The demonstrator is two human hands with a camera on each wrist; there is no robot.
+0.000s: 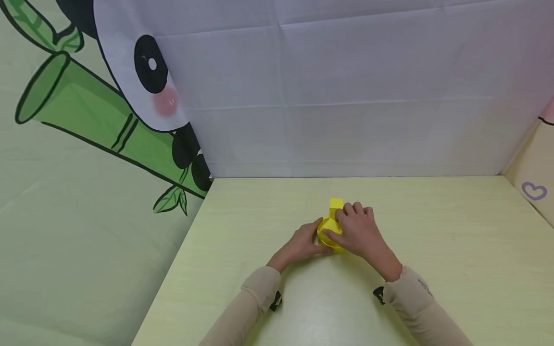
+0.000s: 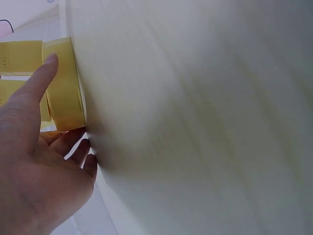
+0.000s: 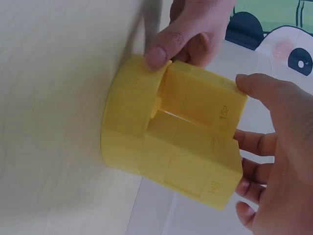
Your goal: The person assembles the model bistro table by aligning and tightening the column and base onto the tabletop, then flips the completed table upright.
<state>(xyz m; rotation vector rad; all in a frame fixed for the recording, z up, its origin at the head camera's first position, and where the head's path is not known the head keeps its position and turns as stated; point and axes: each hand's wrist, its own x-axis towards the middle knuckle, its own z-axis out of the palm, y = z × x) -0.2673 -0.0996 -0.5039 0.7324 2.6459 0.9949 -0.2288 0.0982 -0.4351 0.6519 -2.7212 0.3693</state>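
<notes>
A round yellow plastic holder (image 3: 128, 117) with a low curved wall stands on the table. Two yellow blocks with raised numbers rise side by side from it: one block (image 3: 203, 98) reads 152, and the other block (image 3: 193, 164) has a number hard to read. My left hand (image 1: 300, 244) grips the holder low down, with the thumb (image 2: 41, 81) along its wall and the fingers around the far side. The right hand (image 1: 358, 231) pinches the blocks at their upper ends, its thumb on the 152 block. Its palm partly covers them in the head view.
The pale wooden table (image 1: 437, 230) extends around both hands. Behind it hangs a white cloth (image 1: 346, 96), and a green cloth (image 1: 78, 230) with a panda and bamboo print hangs at the left.
</notes>
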